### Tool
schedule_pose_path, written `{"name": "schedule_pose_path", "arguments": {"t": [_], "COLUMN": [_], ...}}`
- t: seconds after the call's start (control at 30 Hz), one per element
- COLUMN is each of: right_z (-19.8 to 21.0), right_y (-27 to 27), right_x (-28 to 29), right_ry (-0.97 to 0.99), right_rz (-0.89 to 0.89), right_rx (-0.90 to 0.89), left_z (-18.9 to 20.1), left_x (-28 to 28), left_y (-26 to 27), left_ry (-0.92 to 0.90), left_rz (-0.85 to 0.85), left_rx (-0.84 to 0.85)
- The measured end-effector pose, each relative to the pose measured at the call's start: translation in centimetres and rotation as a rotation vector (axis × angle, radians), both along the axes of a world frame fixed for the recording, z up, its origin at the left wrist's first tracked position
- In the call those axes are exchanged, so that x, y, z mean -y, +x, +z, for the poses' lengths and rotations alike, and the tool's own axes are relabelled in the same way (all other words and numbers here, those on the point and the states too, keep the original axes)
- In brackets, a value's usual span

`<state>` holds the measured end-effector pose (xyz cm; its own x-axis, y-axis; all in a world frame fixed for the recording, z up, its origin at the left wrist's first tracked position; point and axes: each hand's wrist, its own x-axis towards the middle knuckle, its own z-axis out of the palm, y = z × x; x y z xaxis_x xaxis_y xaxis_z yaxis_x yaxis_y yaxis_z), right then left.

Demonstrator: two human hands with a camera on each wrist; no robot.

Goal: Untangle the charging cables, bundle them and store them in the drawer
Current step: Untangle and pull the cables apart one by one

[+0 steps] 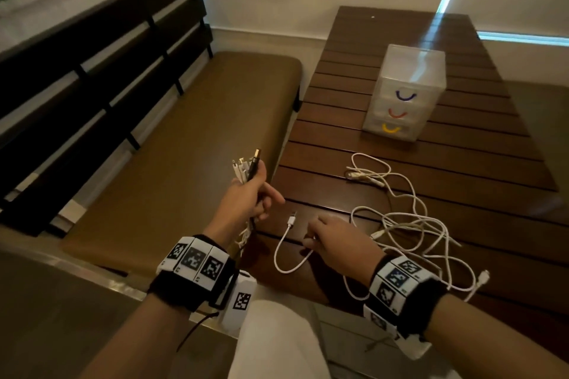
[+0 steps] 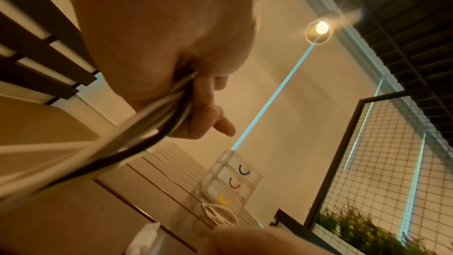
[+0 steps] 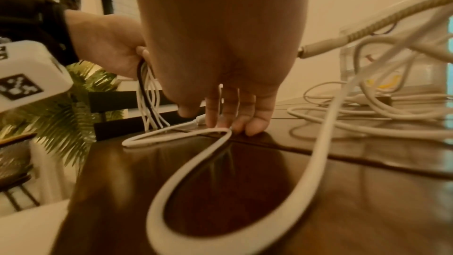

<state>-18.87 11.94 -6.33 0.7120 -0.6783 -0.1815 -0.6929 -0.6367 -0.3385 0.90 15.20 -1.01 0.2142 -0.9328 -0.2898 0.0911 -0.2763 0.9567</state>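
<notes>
Nearest in, the right hand (image 1: 335,240) is down on the table (image 1: 431,163), fingers curled, tips pressed to the wood right at a loose white cable (image 1: 284,252). It looks like a pinch on that cable, though the wrist view blurs the contact, so I won't swear the thumb has closed. The cable curves round in an open loop, its plug (image 1: 292,220) lying free just ahead of the hand. Beside it, lifted off the table edge, the left hand (image 1: 249,194) is fisted round a bundle (image 1: 246,168) of plug ends, white ones plus one black, with the tails hanging below the fist.

These cables are light, limp and smooth. They'll slide through a slack grip and drag their neighbours along, so the stiff plug or the cable just behind it is the place to hold.

Further right, the tangle (image 1: 409,221) sprawls across the slats, one end trailing close to the near edge. Pull too fast and that could slip off. Grooves between slats may snag a plug.

Beyond, well apart, the drawer unit (image 1: 403,92) stands closed, with bare wood around it for coiling.
</notes>
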Motion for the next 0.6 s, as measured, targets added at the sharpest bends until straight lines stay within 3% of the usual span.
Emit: {"name": "schedule_pose_path", "arguments": {"t": [0.07, 0.17, 0.27, 0.47, 0.6], "right_z": [0.2, 0.4, 0.3, 0.9, 2.2], "right_y": [-0.7, -1.1, -1.4, -3.2, -3.7], "right_x": [-0.2, -1.2, -1.4, 0.3, 0.3], "right_ry": [0.001, -0.036, -0.022, 0.323, 0.374], "right_rz": [-0.004, 0.132, 0.094, -0.431, -0.504], "right_rx": [-0.026, -0.094, -0.050, 0.396, 0.660], "left_z": [0.0, 0.0, -0.1, -0.8, -2.6], "left_x": [0.1, 0.4, 0.6, 0.5, 0.3], "left_y": [-0.9, -2.0, -2.4, -2.9, -5.4], "left_ry": [0.009, 0.000, -0.001, 0.013, 0.099], "left_rz": [-0.034, -0.049, -0.032, 0.014, 0.032], "left_rx": [0.027, 0.061, 0.076, 0.063, 0.126]}}
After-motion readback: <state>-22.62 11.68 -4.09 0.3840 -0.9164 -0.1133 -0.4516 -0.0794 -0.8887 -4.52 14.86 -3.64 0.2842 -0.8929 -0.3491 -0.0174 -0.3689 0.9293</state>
